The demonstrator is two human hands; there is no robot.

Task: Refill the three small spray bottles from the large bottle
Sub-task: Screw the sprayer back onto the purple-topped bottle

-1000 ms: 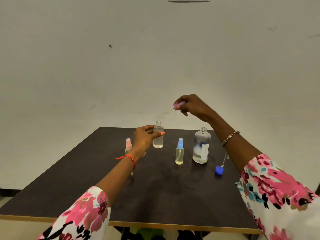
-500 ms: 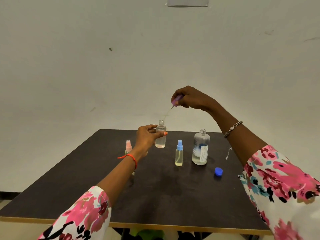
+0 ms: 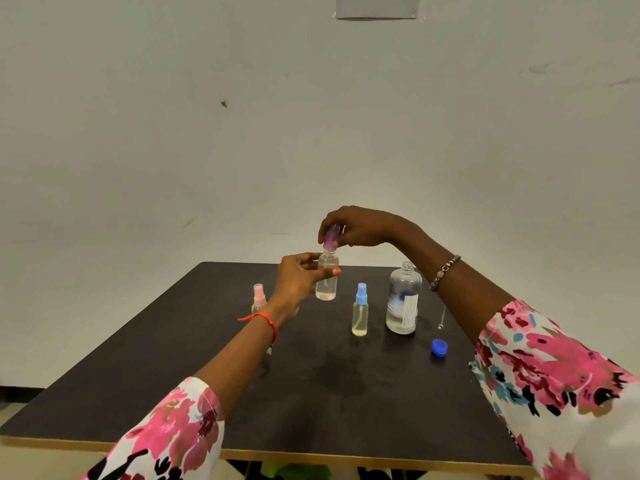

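Small bottle [image 3: 327,282], clasped in the left grip [image 3: 298,279], now has the spray cap [image 3: 330,237] lowered onto its neck, pinched beneath the right grip [image 3: 362,226]; screwing it shut likely follows.

You've got three small clear plastic spray bottles: the pink-topped bottle [image 3: 258,298], the blue-topped bottle [image 3: 360,311], and the third bottle [image 3: 327,282] gripped in your left hand [image 3: 298,284]. Three spray tops too: pink and blue seated, one translucent purple spray top [image 3: 330,236] pinched in your right hand [image 3: 360,228]. One large clear labelled bottle [image 3: 403,299], uncapped. One round blue screw cap [image 3: 439,348], loose. One thin metal chain [image 3: 442,317]. One dark rectangular table [image 3: 311,393]. Two hands, two wrist bands: one red string bracelet [image 3: 266,318], one beaded metal bracelet [image 3: 445,271]. Two pink floral sleeves [image 3: 173,431] [image 3: 554,368]. One grey sheet [image 3: 377,6] on the wall.
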